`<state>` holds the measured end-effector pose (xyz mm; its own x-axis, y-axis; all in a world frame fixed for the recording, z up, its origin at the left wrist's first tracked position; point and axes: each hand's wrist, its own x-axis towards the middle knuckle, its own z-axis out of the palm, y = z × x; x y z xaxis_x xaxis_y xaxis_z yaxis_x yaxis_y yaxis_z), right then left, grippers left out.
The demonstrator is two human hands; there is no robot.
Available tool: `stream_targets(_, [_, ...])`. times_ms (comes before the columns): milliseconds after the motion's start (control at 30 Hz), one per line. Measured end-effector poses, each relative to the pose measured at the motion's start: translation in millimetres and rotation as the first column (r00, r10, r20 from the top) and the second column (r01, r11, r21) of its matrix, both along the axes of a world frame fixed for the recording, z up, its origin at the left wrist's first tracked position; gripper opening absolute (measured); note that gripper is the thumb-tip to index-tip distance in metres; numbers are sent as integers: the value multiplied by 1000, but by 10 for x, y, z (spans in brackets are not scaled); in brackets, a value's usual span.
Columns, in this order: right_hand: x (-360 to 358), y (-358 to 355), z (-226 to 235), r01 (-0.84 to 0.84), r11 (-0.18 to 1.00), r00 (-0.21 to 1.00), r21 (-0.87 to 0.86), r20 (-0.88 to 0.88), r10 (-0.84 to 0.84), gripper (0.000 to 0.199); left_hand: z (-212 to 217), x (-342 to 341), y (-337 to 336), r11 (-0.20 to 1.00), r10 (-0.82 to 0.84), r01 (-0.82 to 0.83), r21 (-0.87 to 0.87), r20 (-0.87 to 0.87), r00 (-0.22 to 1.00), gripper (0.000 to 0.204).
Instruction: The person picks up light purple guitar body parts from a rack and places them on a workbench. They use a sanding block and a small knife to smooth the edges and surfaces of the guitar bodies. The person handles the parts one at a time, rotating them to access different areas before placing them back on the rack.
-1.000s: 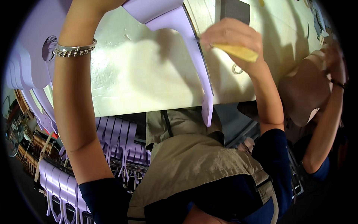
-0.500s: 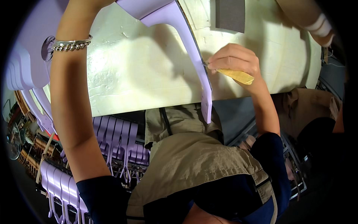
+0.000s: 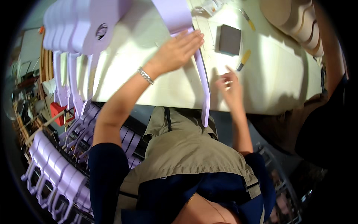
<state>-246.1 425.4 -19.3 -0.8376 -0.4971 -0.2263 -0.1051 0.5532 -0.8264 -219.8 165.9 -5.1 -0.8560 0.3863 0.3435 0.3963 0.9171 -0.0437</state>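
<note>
A glossy purple ukulele (image 3: 173, 16) lies on the pale table with its neck pointing toward me. Its headstock (image 3: 205, 118) sticks out past the near edge. My left hand (image 3: 179, 51) rests flat across the ukulele where the neck meets the body, fingers stretched out and thumb hidden. To the right of the neck, my right hand (image 3: 230, 89) is raised with loosely parted fingers, slightly blurred, and nothing shows in it. Just beyond it on the table is a small blade tool (image 3: 244, 59) with a yellow handle and dark tip.
A dark sanding block (image 3: 229, 40) and a second yellow-handled tool (image 3: 247, 19) lie farther back on the table (image 3: 138, 93). Purple ukuleles (image 3: 71, 30) stand in a row at left; more hang on a rack (image 3: 59, 164) below. Another person's arm (image 3: 330, 48) is beside wooden bodies (image 3: 291, 18) at right.
My right hand has let go of the yellow-handled tool, which now lies on the table. My left hand has come into view over the ukulele. The view has shifted, showing more of the table.
</note>
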Motion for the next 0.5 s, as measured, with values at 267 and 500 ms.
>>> stream_targets(267, [367,-230,-251,124,928,915,-352,403,30,48,-225,-9,208,947,-25,110,301,-271,962,26])
stream_targets(500, [524,505,311,37,924,903,-381,409,132,21,697,400,620,857,-272,464,224,-568,777,14])
